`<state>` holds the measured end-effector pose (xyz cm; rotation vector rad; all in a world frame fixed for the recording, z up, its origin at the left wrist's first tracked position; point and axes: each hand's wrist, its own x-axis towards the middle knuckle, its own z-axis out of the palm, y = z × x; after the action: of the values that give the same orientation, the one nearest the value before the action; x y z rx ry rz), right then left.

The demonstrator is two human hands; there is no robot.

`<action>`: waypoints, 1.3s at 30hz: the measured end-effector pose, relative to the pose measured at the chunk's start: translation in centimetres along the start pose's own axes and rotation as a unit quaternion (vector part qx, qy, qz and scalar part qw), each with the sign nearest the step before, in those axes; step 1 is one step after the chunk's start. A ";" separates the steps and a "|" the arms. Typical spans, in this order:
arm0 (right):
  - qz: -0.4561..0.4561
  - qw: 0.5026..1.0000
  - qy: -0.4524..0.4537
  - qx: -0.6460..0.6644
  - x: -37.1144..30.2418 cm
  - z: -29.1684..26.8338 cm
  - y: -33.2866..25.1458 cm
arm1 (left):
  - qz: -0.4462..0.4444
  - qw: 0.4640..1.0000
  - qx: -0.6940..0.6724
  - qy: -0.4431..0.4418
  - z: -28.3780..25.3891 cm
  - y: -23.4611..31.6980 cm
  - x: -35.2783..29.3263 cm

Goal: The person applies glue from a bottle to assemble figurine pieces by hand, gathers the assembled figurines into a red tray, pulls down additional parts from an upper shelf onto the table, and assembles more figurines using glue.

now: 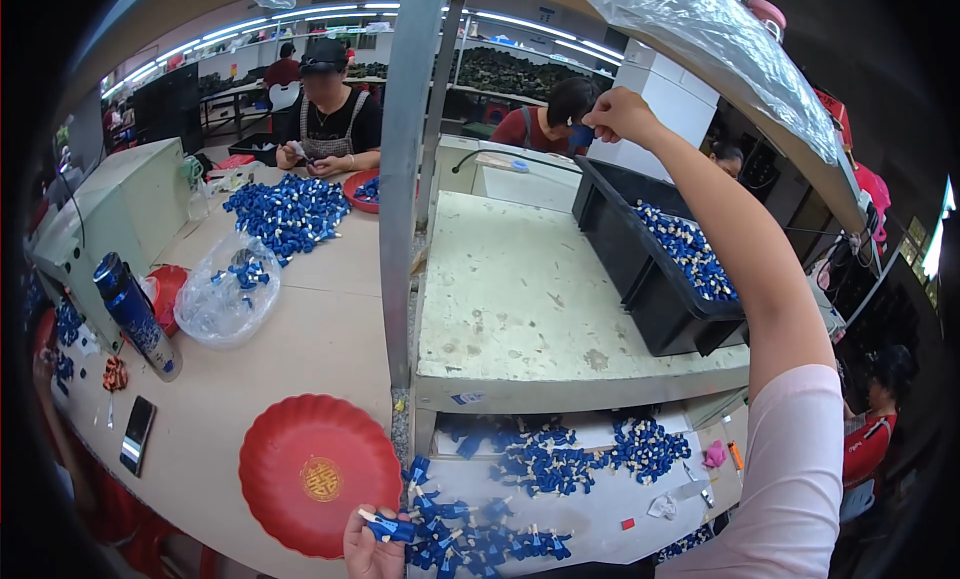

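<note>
"Whereabouts of the blue piece (392, 529)?"

"Left hand (370, 552) has it, thumb and fingers pinching it by the red tray's (270, 459) near rim; its long axis slants, pale tip up-left."

"And the right grip (622, 117)?"

"Well apart, raised by the black bin's (625, 254) far end, fingers bunched (around what, I cannot tell). Left is nearer."

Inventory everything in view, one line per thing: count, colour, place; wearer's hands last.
Tabletop: one, beige, left
Red trays: at least two, red, tabletop
Raised counter: one, pale green, centre
Bin: one, black, on counter
Small pieces: many, blue and cream, heaps and bin
Plastic bag: one, clear, tabletop
Flask: one, blue, left
Phone: one, dark, left
Co-workers: several, varied clothing, around
Left hand: one, bare, bottom, holding piece
Right hand: one, bare, raised, top
</note>
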<state>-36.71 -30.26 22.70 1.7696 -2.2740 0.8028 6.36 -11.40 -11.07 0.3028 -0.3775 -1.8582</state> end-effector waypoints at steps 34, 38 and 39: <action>-0.013 0.921 -0.190 -0.340 6.4 8.9 2.0 | 0.019 0.997 0.061 0.054 -0.2 -0.2 -1.9; -0.065 0.938 -0.184 -0.287 4.7 4.7 -0.3 | 0.030 0.998 0.047 0.040 0.5 -0.9 -1.4; -0.094 0.935 -0.177 -0.293 4.1 3.2 -0.1 | 0.049 0.998 0.029 0.026 1.0 -0.9 -1.2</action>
<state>-37.13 -35.37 21.79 1.8781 -2.1591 -0.2417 5.59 -9.86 -10.43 0.3650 -0.4050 -1.7423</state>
